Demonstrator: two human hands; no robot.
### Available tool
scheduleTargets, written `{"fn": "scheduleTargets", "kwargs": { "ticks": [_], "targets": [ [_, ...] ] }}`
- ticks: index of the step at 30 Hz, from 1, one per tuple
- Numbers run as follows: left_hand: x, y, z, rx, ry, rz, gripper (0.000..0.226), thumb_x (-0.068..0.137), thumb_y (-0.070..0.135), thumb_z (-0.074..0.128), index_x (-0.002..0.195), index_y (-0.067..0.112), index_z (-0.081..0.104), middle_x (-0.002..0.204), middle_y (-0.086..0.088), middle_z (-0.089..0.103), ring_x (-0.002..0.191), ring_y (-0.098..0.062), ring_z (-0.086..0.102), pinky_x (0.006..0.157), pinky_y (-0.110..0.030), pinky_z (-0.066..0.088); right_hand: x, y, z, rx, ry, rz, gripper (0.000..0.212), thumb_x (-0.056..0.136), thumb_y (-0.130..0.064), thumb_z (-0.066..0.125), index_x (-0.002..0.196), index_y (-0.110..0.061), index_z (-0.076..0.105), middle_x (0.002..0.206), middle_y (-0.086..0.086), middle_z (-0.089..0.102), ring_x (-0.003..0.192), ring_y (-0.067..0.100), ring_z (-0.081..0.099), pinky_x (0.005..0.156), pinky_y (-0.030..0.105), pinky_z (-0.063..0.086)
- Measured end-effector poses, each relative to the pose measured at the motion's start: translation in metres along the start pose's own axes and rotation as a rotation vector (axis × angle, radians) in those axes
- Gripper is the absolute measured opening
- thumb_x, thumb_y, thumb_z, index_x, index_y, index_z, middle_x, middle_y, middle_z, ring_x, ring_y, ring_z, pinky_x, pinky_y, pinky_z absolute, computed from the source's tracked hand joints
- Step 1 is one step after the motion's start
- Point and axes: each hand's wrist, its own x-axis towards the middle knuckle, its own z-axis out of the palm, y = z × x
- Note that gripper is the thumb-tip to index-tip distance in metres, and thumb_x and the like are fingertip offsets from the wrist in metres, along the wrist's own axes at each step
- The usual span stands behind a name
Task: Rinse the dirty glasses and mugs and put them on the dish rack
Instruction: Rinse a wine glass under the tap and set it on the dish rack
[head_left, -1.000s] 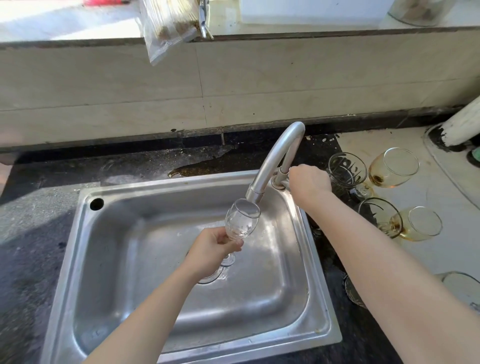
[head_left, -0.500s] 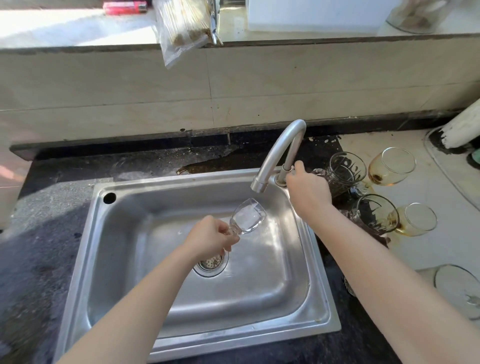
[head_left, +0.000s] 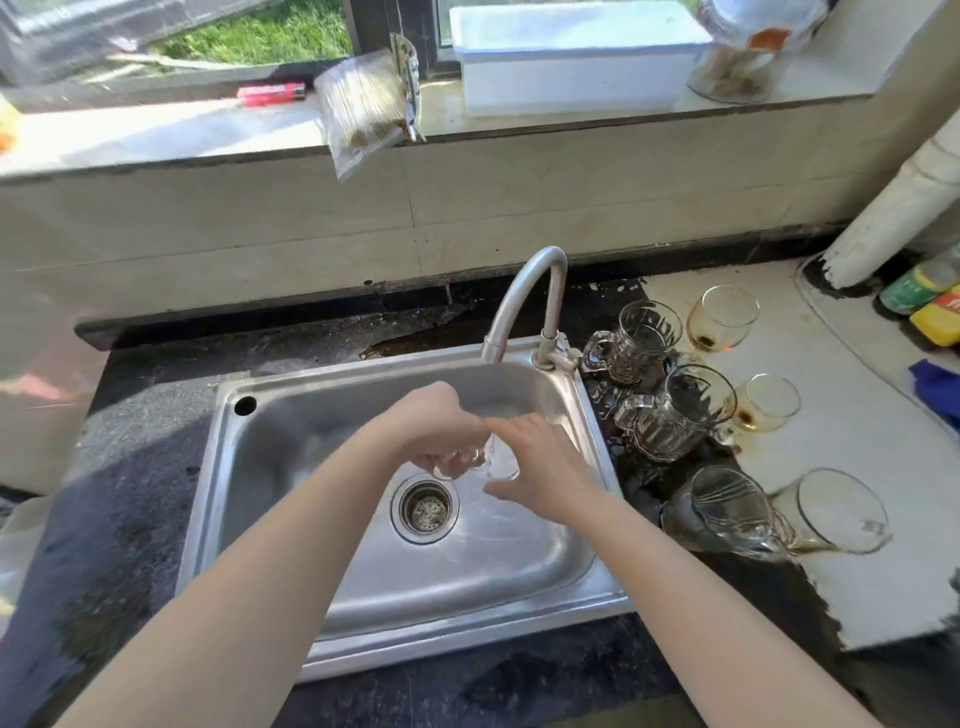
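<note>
On my feed, biggest first: dark counter runs left to right, steel sink set in the middle of it. Sill across the far side, above a tiled wall. Pale slab covers the counter on the right, white pipe rising from its far right corner. White box on the sill. Tap arches from the sink's far right corner, spout over the basin. Both arms reach in from the near side. Left hand and right hand meet over the basin, just far of the drain. Between them is the glass, clear and blurred. Left fingers are curled round its left end. The right hand grips its right part between thumb and fingers. I can't tell which end is the rim. Just right of the sink: far mug, near mug, ribbed glass nearest. Further right on the slab: one stained glass beside the far mug, a second stained glass beside the near mug, plain glass touching the ribbed one. Jar and bag on the sill, the bag hanging over its edge. Bottles and blue cloth at far right. Red lighter on the sill, left of the bag.
</note>
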Motion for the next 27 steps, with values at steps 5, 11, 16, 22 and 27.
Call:
{"fn": "scheduleTargets", "kwargs": {
  "ticks": [5, 11, 16, 22, 27],
  "targets": [
    [-0.018, -0.004, 0.003, -0.178, 0.095, 0.143, 0.027, 0.081, 0.031, 0.060, 0.062, 0.011, 0.061, 0.053, 0.000, 0.058, 0.040, -0.012, 0.049, 0.050, -0.022, 0.044, -0.029, -0.012, -0.003, 0.210, 0.045, 0.120, 0.072, 0.073, -0.040, 0.078, 0.136, -0.035, 0.045, 0.132, -0.005, 0.055, 0.122, 0.017, 0.045, 0.099, 0.033, 0.038],
    [-0.034, -0.025, 0.004, -0.571, -0.147, 0.320, 0.017, 0.089, 0.018, 0.065, 0.102, 0.011, 0.073, 0.089, -0.009, 0.071, 0.065, -0.012, 0.064, 0.065, -0.024, 0.052, -0.066, -0.029, -0.002, 0.415, 0.150, 0.326, 0.070, 0.069, -0.041, 0.081, 0.130, -0.042, 0.046, 0.128, -0.009, 0.056, 0.114, 0.013, 0.051, 0.096, 0.033, 0.044],
    [-0.059, -0.019, 0.020, -0.488, -0.093, 0.411, 0.016, 0.086, 0.017, 0.069, 0.100, 0.012, 0.075, 0.085, -0.010, 0.073, 0.067, -0.012, 0.063, 0.058, -0.017, 0.046, -0.100, -0.054, 0.004, 0.519, 0.188, 0.446, 0.072, 0.075, -0.032, 0.077, 0.136, -0.040, 0.039, 0.129, -0.008, 0.051, 0.110, 0.014, 0.049, 0.081, 0.022, 0.044],
    [-0.086, 0.031, 0.069, -0.400, -0.171, 0.453, 0.007, 0.084, 0.005, 0.069, 0.087, 0.002, 0.075, 0.062, -0.011, 0.061, 0.062, -0.020, 0.042, 0.051, -0.022, 0.035, -0.184, -0.070, -0.005, 0.797, 0.520, 0.593, 0.019, 0.083, -0.037, 0.070, 0.100, -0.036, 0.060, 0.100, -0.019, 0.057, 0.100, 0.006, 0.051, 0.072, 0.013, 0.038],
    [-0.124, 0.087, 0.146, -0.366, -0.429, 0.484, 0.015, 0.085, 0.009, 0.069, 0.097, 0.001, 0.072, 0.048, 0.001, 0.048, 0.045, -0.011, 0.028, 0.044, -0.020, 0.022, -0.283, -0.057, -0.007, 0.768, 0.915, 0.770, 0.015, 0.084, -0.029, 0.071, 0.095, -0.019, 0.070, 0.097, -0.012, 0.061, 0.094, 0.001, 0.057, 0.077, 0.018, 0.042]
  ]
}}
